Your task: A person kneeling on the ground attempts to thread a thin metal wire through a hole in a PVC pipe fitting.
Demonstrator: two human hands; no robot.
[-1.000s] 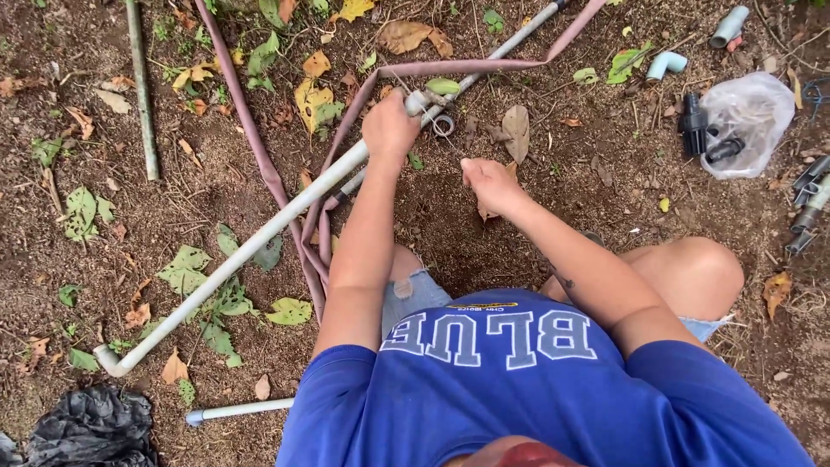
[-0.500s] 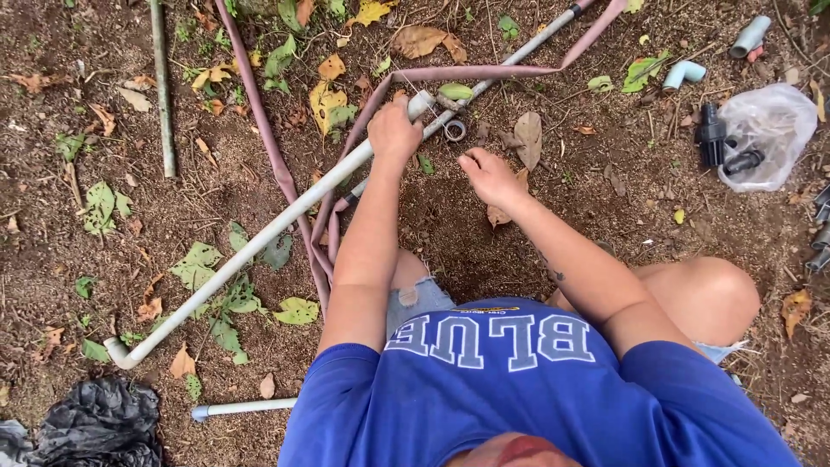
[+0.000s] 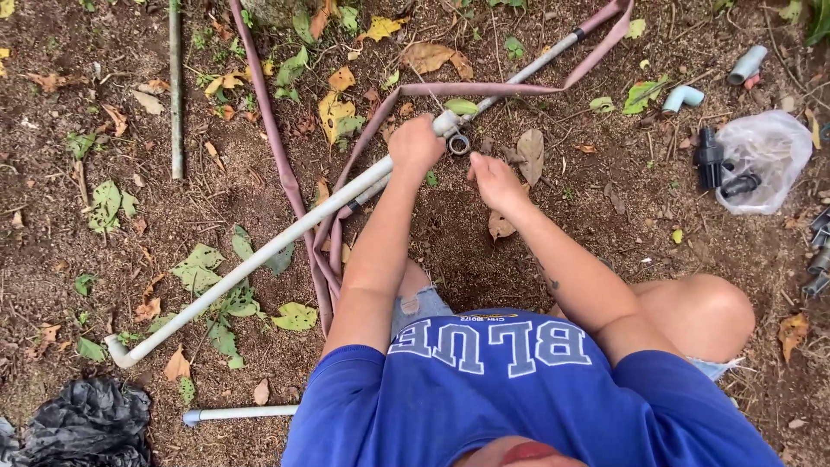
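Observation:
My left hand (image 3: pixel 416 143) is closed around a long white plastic pipe (image 3: pixel 259 253) that lies diagonally on the soil, gripping it just short of a tee fitting (image 3: pixel 451 124). A small ring-shaped opening (image 3: pixel 459 143) faces me at that fitting. My right hand (image 3: pixel 494 180) hovers beside the fitting with its fingers loosely spread, holding nothing that I can see. The pipe ends in an elbow (image 3: pixel 117 350) at the lower left and continues past the fitting to the upper right (image 3: pixel 553 50).
A flat reddish hose (image 3: pixel 285 173) loops over the ground under the pipe. A clear plastic bag (image 3: pixel 763 156) with black fittings lies right. Grey pipe elbows (image 3: pixel 683 97) sit above it. A short white pipe (image 3: pixel 242 413) and a black bag (image 3: pixel 86 424) lie lower left.
The view has shifted slightly. My right hand moved a little closer to the fitting. My left hand keeps its grip on the pipe.

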